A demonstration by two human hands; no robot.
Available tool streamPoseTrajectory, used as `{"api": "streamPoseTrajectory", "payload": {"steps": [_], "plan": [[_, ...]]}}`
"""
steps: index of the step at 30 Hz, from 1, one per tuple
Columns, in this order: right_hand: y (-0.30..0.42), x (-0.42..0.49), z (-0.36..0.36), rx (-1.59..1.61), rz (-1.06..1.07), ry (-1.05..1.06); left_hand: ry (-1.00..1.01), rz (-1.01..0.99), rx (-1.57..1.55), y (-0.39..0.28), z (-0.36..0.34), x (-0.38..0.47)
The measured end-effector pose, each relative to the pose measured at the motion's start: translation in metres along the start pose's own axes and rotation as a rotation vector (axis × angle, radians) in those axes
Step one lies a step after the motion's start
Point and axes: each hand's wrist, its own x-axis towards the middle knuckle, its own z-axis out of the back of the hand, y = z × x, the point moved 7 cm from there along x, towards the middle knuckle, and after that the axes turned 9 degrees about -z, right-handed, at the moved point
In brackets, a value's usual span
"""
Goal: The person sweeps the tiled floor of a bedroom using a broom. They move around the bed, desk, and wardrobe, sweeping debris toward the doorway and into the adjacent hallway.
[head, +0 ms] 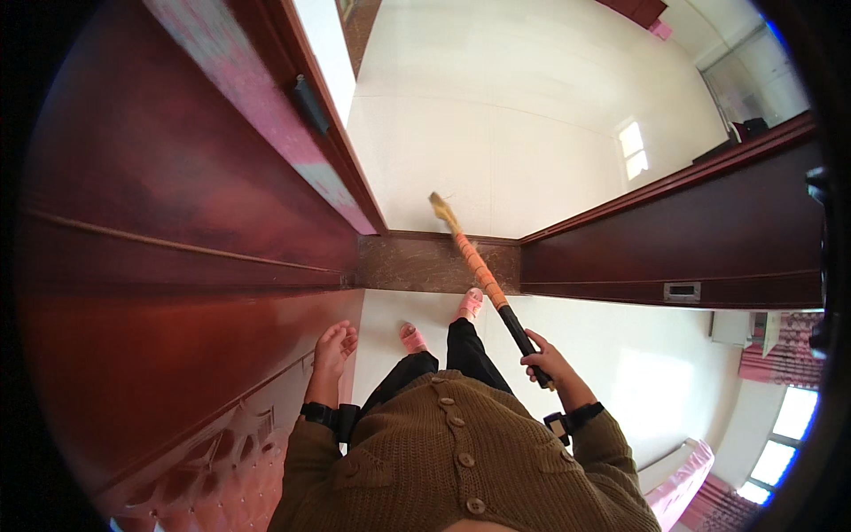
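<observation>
My right hand (550, 361) is closed around the black handle end of a broom (484, 274) with an orange wrapped middle. The broom slants forward to the left across the dark door threshold (425, 265), and its straw-coloured tip is over the pale floor beyond. My left hand (334, 346) hangs beside my body with fingers slightly curled and holds nothing; it is near the reddish-brown panel on the left. Both wrists wear black bands with small devices. My feet, in pink slippers (413, 339), stand on the near side of the threshold.
A dark wooden door frame (332, 133) and panel flank the doorway on the left, and a dark wooden door (665, 246) with a metal latch plate stands on the right. Pink tufted upholstery (219, 492) is at lower left. Patterned pink curtains (784, 339) and a window (774, 462) are at right.
</observation>
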Motion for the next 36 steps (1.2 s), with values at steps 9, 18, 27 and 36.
{"api": "streamPoseTrajectory", "payload": {"steps": [9, 18, 27, 36], "plan": [[0.001, 0.038, 0.048, -0.375, 0.013, -0.258, 0.021, -0.002, 0.023, -0.007, -0.036, 0.018], [0.017, -0.024, 0.060, 0.306, 0.015, -0.200, 0.062, 0.005, 0.057, -0.008, -0.089, 0.035], [0.126, 0.098, 0.073, 1.393, -0.021, 0.516, -0.067, -0.016, 0.147, -0.025, -0.119, 0.023], [0.102, 0.052, 0.102, 1.203, -0.135, 0.320, -0.112, -0.051, 0.096, -0.033, -0.151, 0.020]]}}
